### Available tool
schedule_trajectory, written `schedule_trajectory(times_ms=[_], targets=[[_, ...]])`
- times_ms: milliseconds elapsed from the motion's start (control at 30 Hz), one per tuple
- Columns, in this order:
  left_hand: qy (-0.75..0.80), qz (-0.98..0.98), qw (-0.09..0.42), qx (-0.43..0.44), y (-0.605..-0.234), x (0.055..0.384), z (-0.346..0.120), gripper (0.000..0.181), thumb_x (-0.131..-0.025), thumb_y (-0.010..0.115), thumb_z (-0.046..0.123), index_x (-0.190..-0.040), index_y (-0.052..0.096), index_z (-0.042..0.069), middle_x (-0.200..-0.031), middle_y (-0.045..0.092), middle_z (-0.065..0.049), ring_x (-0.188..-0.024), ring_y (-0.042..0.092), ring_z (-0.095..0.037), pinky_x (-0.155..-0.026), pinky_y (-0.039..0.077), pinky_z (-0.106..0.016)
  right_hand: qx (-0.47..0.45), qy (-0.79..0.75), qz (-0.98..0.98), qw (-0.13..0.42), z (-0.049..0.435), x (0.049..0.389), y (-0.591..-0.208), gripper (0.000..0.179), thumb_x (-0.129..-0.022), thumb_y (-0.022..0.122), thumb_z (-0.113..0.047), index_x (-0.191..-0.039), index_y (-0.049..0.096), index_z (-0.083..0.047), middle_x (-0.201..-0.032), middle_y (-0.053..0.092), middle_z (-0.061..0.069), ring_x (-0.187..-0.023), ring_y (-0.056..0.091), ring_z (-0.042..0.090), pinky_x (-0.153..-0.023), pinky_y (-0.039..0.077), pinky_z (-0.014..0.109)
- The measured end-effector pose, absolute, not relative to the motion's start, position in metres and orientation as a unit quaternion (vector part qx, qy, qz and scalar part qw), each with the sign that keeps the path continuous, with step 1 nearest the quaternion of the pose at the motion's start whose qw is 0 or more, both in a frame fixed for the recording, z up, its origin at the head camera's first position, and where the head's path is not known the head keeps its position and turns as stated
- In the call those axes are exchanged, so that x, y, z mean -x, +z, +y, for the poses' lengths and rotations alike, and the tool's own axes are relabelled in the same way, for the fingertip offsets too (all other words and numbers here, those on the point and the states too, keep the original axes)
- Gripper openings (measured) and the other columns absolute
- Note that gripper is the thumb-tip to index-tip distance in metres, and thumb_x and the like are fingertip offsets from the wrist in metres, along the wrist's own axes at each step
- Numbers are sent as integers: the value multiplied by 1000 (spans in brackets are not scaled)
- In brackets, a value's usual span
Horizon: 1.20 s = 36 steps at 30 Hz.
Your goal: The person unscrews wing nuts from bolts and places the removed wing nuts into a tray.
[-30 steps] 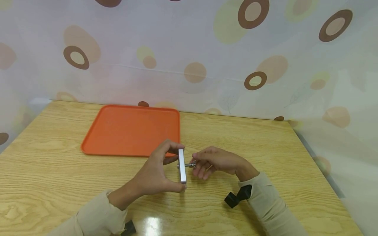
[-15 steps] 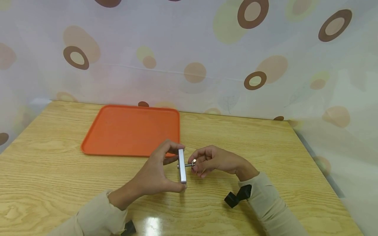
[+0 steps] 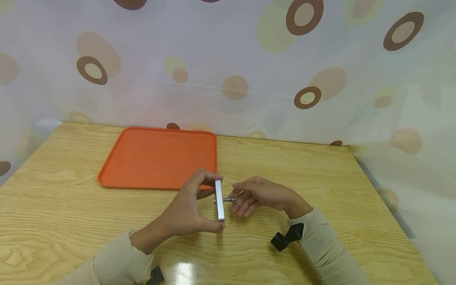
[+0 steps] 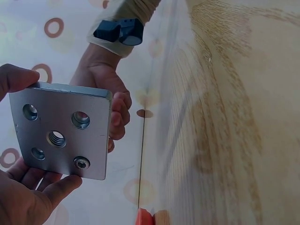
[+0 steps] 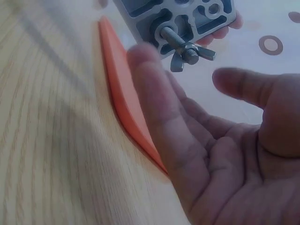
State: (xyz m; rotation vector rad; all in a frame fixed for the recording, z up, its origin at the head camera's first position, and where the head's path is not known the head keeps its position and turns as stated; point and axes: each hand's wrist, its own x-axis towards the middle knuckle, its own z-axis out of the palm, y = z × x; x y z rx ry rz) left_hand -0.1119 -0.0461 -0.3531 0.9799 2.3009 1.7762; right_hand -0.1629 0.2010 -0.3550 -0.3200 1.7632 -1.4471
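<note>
My left hand (image 3: pixel 185 209) grips a square metal plate (image 4: pixel 61 126) by its opposite edges, holding it upright above the table. The left wrist view shows several holes in the plate, with a bolt head (image 4: pixel 81 162) seated in one corner hole. Out of the ribbed other face sticks the threaded bolt (image 5: pixel 171 37), and a wing nut (image 5: pixel 187 52) sits near its end. Around the wing nut my right hand (image 3: pixel 261 196) is spread, the thumb and forefinger apart from it in the right wrist view.
An orange-red tray (image 3: pixel 156 158) lies on the wooden table (image 3: pixel 285 166) behind my left hand. A patterned cloth (image 3: pixel 199 59) hangs along the back and right sides. Black devices (image 3: pixel 286 237) are strapped at both wrists.
Half a second ago my right fingers were closed round the wing nut; now they have spread off it. The wing nut looks turned. My left hand and the plate have stayed still.
</note>
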Motion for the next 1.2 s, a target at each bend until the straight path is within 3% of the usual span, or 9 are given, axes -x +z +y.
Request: schedule_trajectory(times_ms=[633, 800, 1000, 1200], targets=[[577, 754, 35, -312, -352, 113, -47, 79, -62, 88, 7, -131, 49, 7, -125, 53, -11, -120, 54, -26, -108, 54, -45, 222, -587, 667, 401, 206, 165, -358, 26, -96, 63, -11, -118, 58, 3, -96, 74, 0, -79, 71, 8, -73, 64, 23], [582, 750, 37, -312, -353, 112, -47, 79, -61, 87, 6, -130, 49, 6, -125, 53, -12, -120, 53, -26, -108, 54, -43, 201, -571, 693, 392, 205, 164, -359, 24, -98, 58, -9, -118, 58, 3, -99, 73, 2, -82, 71, 12, -75, 64, 26], [581, 751, 40, -312, -353, 112, -47, 79, -62, 87, 6, -131, 49, 6, -125, 53, -12, -120, 53, -26, -108, 54, -43, 141, -569, 711, 388, 202, 163, -355, 34, -105, 41, -21, -116, 64, 1, -93, 75, 2, -77, 73, 13, -72, 64, 25], [584, 747, 43, -313, -353, 113, -47, 79, -62, 87, 6, -131, 49, 6, -126, 53, -12, -121, 53, -31, -109, 54, -44, 141, -584, 695, 396, 201, 163, -354, 36, -107, 41, -30, -109, 67, -4, -86, 76, -1, -73, 73, 10, -68, 64, 24]])
